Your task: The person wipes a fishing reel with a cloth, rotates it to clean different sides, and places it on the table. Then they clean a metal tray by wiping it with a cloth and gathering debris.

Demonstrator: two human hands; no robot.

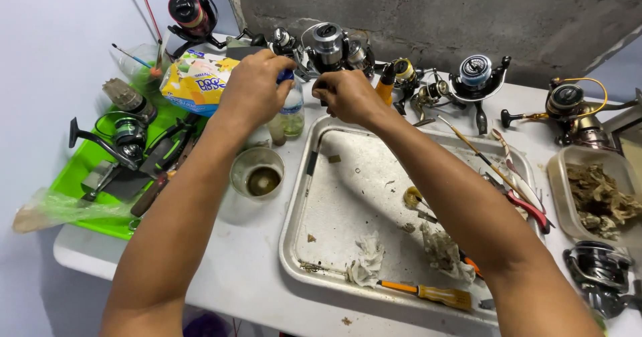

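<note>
- A small clear plastic bottle (292, 109) with a blue cap stands upright at upper centre of the frame, just beyond the far left corner of a metal tray (348, 196).
- The left hand (254, 86) is curled over the bottle's cap, fingers closed around it.
- The right hand (348, 96) is fisted just beside it; what it grips is hidden.
- A silver fishing reel (328, 46) sits just behind both hands.
- A small round cup (257, 172) of dark liquid stands below the bottle.
- Crumpled rags (366, 260) and a yellow-handled screwdriver (428, 292) lie in the tray.
- A green tray (87, 170) with another reel sits at left.
</note>
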